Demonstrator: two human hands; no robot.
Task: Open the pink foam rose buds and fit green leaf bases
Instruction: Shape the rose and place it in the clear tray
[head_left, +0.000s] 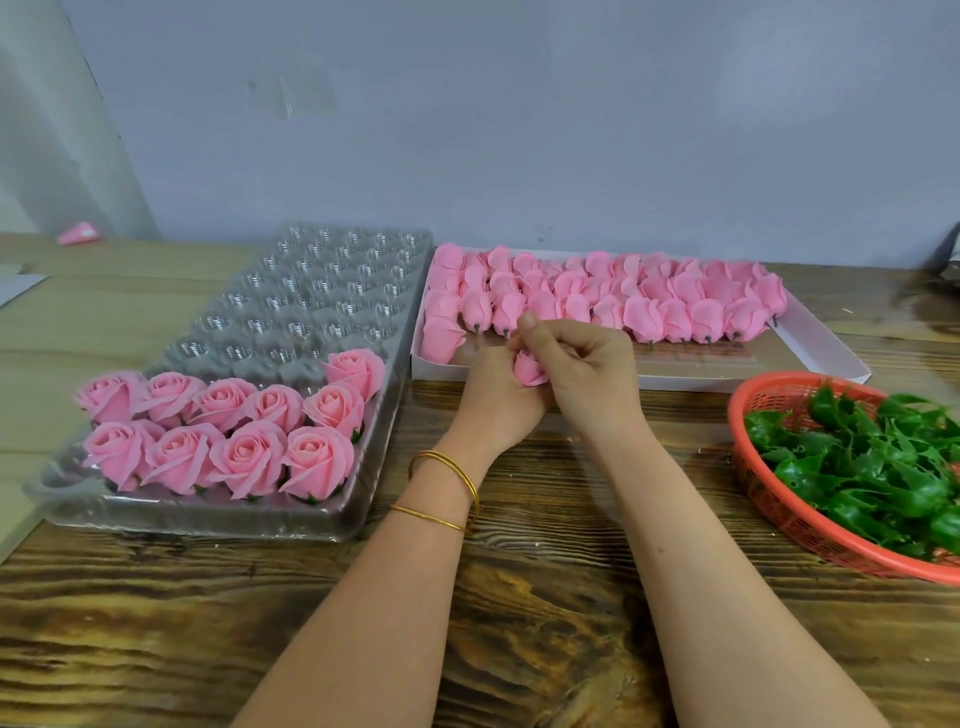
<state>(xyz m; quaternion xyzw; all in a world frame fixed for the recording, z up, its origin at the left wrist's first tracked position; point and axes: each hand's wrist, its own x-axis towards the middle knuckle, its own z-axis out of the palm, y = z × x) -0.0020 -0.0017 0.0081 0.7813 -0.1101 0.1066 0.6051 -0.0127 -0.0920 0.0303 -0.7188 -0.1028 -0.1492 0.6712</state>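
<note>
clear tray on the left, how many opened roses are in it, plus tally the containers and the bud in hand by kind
opened roses in the clear tray: 10
pink bud held by left hand and right hand: 1
clear tray: 1
white box: 1
red basket: 1
total: 14

A craft workshop: a wooden bench by a bare wall carries a tray of roses, a box of buds, a basket of leaves.

Opened roses, left of left grip: ten
Bud in left grip and right grip: one
Red basket, right: one
Clear tray: one
</note>
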